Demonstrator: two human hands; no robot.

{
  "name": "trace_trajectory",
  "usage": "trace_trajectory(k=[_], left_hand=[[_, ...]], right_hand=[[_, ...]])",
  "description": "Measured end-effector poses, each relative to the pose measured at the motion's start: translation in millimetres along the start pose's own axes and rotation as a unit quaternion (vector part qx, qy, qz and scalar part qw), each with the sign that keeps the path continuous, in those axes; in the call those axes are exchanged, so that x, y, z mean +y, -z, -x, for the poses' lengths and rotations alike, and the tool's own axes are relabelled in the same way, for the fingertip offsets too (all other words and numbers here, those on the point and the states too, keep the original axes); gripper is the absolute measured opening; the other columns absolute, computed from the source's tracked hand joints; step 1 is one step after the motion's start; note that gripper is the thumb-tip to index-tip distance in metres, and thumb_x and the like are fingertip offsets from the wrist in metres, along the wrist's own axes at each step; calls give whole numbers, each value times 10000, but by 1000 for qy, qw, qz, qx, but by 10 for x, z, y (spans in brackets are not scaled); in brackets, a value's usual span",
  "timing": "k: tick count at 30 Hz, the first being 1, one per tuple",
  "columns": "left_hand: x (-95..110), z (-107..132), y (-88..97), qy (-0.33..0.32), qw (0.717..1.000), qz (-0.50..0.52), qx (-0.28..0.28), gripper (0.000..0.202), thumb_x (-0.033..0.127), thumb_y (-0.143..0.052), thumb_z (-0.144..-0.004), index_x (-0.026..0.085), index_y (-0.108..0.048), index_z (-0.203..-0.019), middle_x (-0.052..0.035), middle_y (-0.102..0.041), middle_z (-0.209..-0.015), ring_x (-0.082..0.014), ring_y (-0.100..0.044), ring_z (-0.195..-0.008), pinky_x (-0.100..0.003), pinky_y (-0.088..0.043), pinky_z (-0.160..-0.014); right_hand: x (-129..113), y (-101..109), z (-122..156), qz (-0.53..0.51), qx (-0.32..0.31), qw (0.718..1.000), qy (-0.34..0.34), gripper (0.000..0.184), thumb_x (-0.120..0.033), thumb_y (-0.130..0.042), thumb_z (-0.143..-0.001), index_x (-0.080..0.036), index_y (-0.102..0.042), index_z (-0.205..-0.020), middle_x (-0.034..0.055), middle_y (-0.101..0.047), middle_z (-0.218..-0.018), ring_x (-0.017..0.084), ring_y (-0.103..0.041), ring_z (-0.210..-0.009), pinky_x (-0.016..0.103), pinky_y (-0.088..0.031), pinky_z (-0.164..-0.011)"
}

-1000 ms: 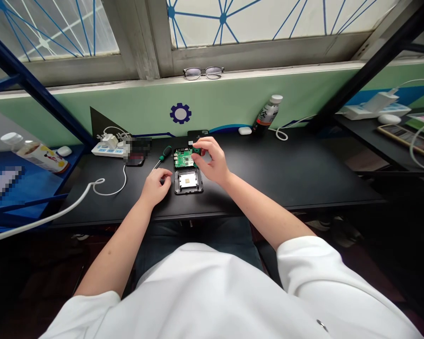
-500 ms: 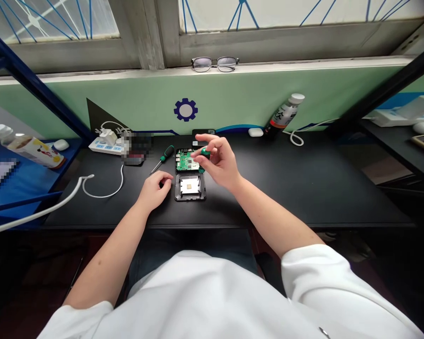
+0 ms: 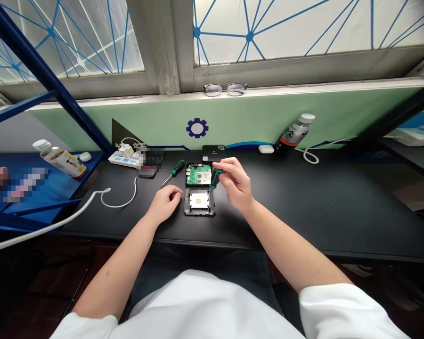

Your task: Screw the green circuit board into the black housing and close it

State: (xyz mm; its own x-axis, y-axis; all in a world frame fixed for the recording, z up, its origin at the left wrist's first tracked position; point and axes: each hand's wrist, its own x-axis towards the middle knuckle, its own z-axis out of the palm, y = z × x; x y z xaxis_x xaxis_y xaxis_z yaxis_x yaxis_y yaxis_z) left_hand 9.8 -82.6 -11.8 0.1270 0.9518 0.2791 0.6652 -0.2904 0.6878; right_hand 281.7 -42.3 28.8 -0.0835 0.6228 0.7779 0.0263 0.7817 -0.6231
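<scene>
right hand (image 3: 237,186) around green screwdriver (image 3: 216,177) beside circuit board (image 3: 199,174), grip of left hand (image 3: 164,205) unclear

Table (image 3: 318,202) black. Circuit board (image 3: 198,174) green, flecked silver and white. Case part (image 3: 199,213) below it black, its panel (image 3: 199,196) whitish with a small tan square (image 3: 198,201). Left screwdriver (image 3: 178,166): handle black and green; right screwdriver (image 3: 216,177) partly covered, seems the same colours. Wall (image 3: 151,120) pale green, bearing a dark-blue gear emblem (image 3: 189,128). Window panes (image 3: 289,40) whitish, blue lines (image 3: 223,34) fanning from dots (image 3: 249,36). Bottle (image 3: 295,133) at right: white cap (image 3: 307,118), red-orange band (image 3: 289,141). Shirt (image 3: 198,303) white.
</scene>
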Motion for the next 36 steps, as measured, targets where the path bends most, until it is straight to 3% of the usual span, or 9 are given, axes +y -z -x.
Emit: trace_trajectory(k=[7, 10, 13, 17, 20, 25, 28, 31, 36], left_hand=[[-18, 11, 10, 3, 1000, 18, 18, 209, 307, -585, -948, 228, -774, -909, -48, -776, -882, -200, -664, -740, -322, -507, -675], [-1, 19, 15, -1, 1000, 15, 12, 207, 295, -580, -948, 229, -774, -918, -48, -779, -893, -201, -672, -756, -315, -508, -665], [11, 23, 13, -6, 1000, 11, 3, 206, 276, -570, -953, 230, -769, -929, -49, -787, -915, -202, -682, -782, -309, -511, -666], [3, 22, 5, -11, 1000, 6, -6, 196, 275, -572, -962, 233, -761, -927, -47, -789, -917, -204, -688, -791, -318, -518, -694], [-4, 19, 7, -6, 1000, 3, -3, 197, 288, -576, -968, 235, -761, -925, -51, -794, -926, -213, -696, -801, -331, -527, -712], [12, 8, 26, 7, 1000, -1, -14, 206, 309, -580, -960, 235, -769, -929, -55, -798, -928, -219, -700, -813, -330, -522, -693], [25, 1, 31, 9, 1000, -2, -23, 215, 312, -574, -960, 231, -771, -937, -60, -806, -950, -221, -703, -826, -327, -517, -683], [32, -4, 28, 8, 999, -2, -32, 226, 310, -562, -967, 229, -771, -942, -65, -810, -970, -227, -712, -853, -327, -518, -687], [30, -13, 27, 10, 999, -9, -31, 231, 321, -562, -970, 228, -770, -937, -58, -808, -958, -222, -704, -846, -327, -514, -705]], right_hand=[[1, 30, -32, -47, 1, 997, -61, 242, -317, -650, -1041, -316, -833, -1199, 48, -658, -981, 184, -650, -834, 358, -578, -674], [-21, -33, -10, -105, 1, 992, -70, 133, -349, -769, -994, -301, -775, -1117, 76, -692, -1250, 195, -734, -1003, 384, -649, -813], [-28, -123, 44, -169, -8, 980, -101, 239, -356, -841, -958, -287, -628, -1043, 73, -686, -1473, 172, -799, -962, 407, -689, -870], [-16, -166, 93, -108, 19, 992, -63, 345, -374, -905, -904, -295, -589, -1017, 40, -826, -1221, 188, -801, -870, 401, -682, -813], [-35, -111, 81, -46, 16, 999, -9, 150, -417, -778, -1001, -304, -704, -1067, 68, -841, -1142, 248, -785, -980, 445, -653, -814], [-79, 1, 34, -23, -29, 999, -36, 302, -380, -550, -1087, -339, -830, -1193, 76, -752, -1115, 242, -710, -933, 437, -614, -744], [-56, 23, 16, -37, -45, 997, -49, 311, -341, -557, -1077, -339, -828, -1229, 63, -675, -1050, 199, -648, -825, 382, -583, -658], [-27, 12, 6, -37, -33, 998, -42, 237, -342, -622, -1064, -326, -804, -1214, 59, -647, -1018, 210, -667, -889, 398, -614, -720], [-38, -67, 34, -104, -30, 991, -79, 195, -409, -767, -1009, -305, -636, -1108, 87, -658, -1431, 220, -765, -1081, 454, -677, -913]])
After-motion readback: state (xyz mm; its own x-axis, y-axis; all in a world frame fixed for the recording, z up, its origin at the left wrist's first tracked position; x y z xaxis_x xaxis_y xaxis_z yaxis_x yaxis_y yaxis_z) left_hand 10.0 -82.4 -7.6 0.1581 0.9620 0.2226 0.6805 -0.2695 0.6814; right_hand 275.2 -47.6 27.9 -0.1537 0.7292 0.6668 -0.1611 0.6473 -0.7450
